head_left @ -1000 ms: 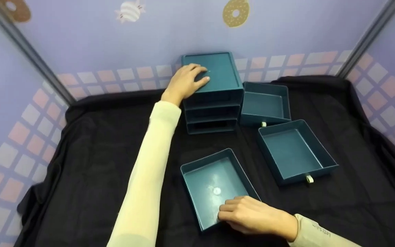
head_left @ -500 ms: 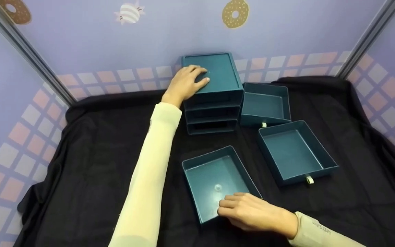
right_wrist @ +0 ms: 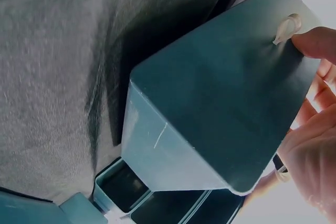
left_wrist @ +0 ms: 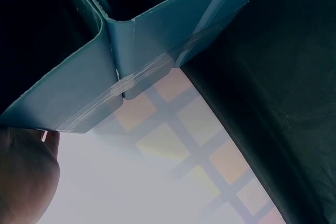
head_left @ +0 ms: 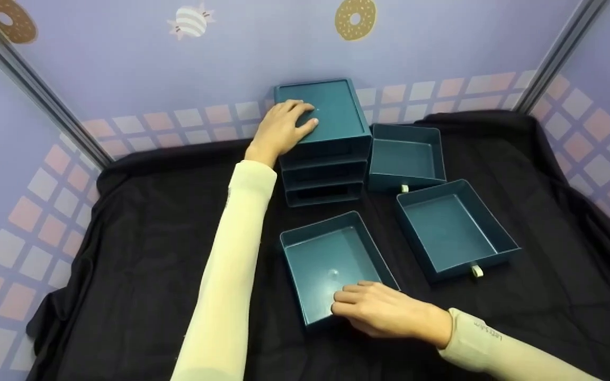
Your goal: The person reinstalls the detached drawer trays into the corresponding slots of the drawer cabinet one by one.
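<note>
My left hand [head_left: 281, 129] rests on the top of a dark teal drawer cabinet [head_left: 334, 108], fingers spread over its left side. Three stacked slots at the cabinet's front stand without drawers. The left wrist view shows the cabinet's side [left_wrist: 157, 45], with clear tape across it. With my right hand [head_left: 374, 309] I grip the front wall of a teal drawer [head_left: 321, 254], which holds nothing. My thumb [right_wrist: 315, 43] presses the outer face beside a pale loop tab [right_wrist: 287, 27], and the other fingers curl over the rim.
Two more teal drawers lie to the right: one [head_left: 408, 159] beside the cabinet, another [head_left: 448, 227] nearer, both with pale loop tabs in front. Black cloth [head_left: 167, 238] covers the table. A patterned lilac wall [head_left: 262, 47] stands right behind the cabinet.
My right hand and the gripped drawer have moved forward, nearer the cabinet. The left hand keeps its place on the cabinet top. The head view has shifted slightly.
</note>
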A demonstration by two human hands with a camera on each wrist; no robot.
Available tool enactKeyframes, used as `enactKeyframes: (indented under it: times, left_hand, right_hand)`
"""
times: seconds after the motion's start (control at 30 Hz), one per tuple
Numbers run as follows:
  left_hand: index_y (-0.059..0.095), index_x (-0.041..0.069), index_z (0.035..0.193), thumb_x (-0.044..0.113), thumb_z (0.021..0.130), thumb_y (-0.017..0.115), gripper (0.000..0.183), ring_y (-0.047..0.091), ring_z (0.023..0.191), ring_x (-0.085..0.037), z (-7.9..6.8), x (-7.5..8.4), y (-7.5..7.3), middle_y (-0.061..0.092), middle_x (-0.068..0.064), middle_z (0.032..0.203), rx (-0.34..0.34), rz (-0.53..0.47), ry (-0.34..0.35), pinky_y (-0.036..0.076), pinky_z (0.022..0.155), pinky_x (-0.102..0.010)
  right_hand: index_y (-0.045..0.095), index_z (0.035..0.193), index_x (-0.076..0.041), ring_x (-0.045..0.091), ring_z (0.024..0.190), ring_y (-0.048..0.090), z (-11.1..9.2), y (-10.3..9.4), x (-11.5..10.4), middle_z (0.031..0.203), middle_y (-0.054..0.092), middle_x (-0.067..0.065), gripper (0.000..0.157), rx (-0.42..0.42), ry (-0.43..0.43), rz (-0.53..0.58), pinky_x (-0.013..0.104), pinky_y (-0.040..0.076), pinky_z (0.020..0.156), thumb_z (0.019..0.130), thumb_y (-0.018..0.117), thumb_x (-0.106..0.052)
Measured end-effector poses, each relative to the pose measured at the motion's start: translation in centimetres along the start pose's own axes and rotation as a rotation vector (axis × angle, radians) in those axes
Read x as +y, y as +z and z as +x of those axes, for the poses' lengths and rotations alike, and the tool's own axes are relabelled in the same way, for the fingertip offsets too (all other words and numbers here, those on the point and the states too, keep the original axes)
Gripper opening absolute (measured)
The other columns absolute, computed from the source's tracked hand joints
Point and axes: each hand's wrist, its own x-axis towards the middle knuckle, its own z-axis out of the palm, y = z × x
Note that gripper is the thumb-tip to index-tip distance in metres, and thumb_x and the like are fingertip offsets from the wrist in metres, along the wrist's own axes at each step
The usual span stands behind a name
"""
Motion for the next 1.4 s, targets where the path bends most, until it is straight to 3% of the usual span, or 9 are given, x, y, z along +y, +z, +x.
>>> enactKeyframes:
  times: [0.63, 1.4]
  left_hand:
    - [0.05, 0.023, 0.158, 0.055, 0.112, 0.044, 0.056, 0.032, 0.158, -0.028, -0.1, -0.3, 0.3, 0.041, -0.006, 0.167, 0.027, -0.026, 0.017, 0.017, 0.133, -0.043]
    - [0.048, 0.024, 0.16, 0.055, 0.112, 0.043, 0.057, 0.029, 0.159, -0.026, -0.1, -0.2, 0.2, 0.038, -0.005, 0.169, 0.017, -0.036, 0.001, 0.012, 0.135, -0.042]
  right_hand:
    - [0.061, 0.099, -0.016, 0.012, 0.076, 0.052, 0.3, 0.5, 2.9, 0.088, 0.05, -0.007, 0.014, 0.017, 0.095, -0.018, 0.028, 0.046, 0.062, 0.095, 0.067, -0.004]
    - [0.063, 0.099, -0.016, 0.013, 0.073, 0.05, 1.6, 0.7, 4.8, 0.087, 0.051, -0.006, 0.011, 0.053, 0.097, -0.092, 0.026, 0.04, 0.059, 0.098, 0.066, -0.006]
